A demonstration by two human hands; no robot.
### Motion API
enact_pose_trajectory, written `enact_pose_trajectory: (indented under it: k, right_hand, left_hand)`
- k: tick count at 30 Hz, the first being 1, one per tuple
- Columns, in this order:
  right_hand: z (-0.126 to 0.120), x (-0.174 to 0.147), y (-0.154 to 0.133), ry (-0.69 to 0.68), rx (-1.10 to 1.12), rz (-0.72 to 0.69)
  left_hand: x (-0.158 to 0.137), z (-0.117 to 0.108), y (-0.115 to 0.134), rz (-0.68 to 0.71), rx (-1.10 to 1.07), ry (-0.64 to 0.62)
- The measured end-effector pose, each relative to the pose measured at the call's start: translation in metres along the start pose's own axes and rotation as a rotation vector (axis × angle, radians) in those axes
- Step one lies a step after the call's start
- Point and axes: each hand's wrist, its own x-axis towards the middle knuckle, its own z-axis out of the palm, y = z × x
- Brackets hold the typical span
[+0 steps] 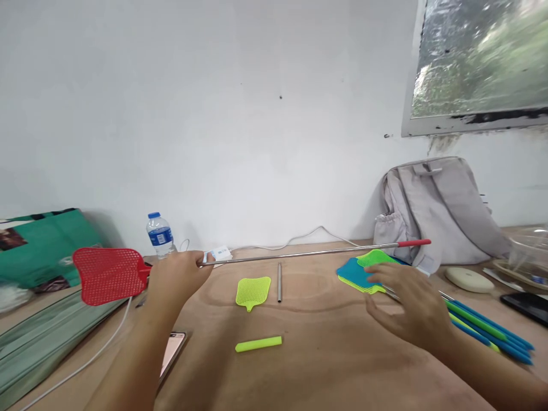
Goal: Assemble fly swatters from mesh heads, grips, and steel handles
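Observation:
My left hand [182,279] is closed around the metal rod of a red fly swatter [109,275]. Its mesh head sticks out to the left, and the long rod stretches right to a red handle end [414,243]. My right hand [406,305], fingers apart and holding nothing, hovers by blue and green swatter heads [355,273], partly covering them. On the table between my hands lie a yellow-green swatter head [253,291], a short metal tube [279,282] and a yellow-green handle [258,344], all separate.
Several blue and green swatter handles [492,331] lie at right, near a black phone [526,307] and a beige oval case [469,279]. A grey backpack [445,211] leans on the wall. At left are a water bottle [160,235], a green bag [47,248] and another phone [172,354].

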Motion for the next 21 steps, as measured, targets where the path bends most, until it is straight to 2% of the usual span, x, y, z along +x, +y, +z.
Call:
enact_pose_trajectory:
  k: [2,4,6,9,14,17,21]
  right_hand:
    - [0.001,-0.001,-0.011,0.013,-0.222,-0.211]
    - [0.003,0.001,-0.009,0.05,-0.4,-0.264]
    - [0.006,0.002,0.002,0.044,-0.51,-0.278]
    - [0.009,-0.001,0.03,-0.043,-0.573,-0.258]
    - [0.003,-0.005,0.068,-0.105,-0.631,-0.209]
    - [-0.002,-0.002,0.071,-0.169,-0.645,-0.231]
    - [-0.001,0.001,0.065,-0.186,-0.629,-0.263]
  left_hand:
    - [0.0,0.0,0.001,0.032,-0.006,-0.017]
    - [-0.001,0.0,0.003,0.066,0.001,-0.02]
    - [-0.002,0.001,0.006,0.094,0.012,-0.005]
    - [-0.005,0.005,0.014,0.144,0.018,0.028]
    - [-0.006,0.022,0.022,0.284,0.016,0.179]
    - [-0.003,0.031,0.016,0.351,0.013,0.243]
    - [-0.001,0.039,0.002,0.404,-0.004,0.221]
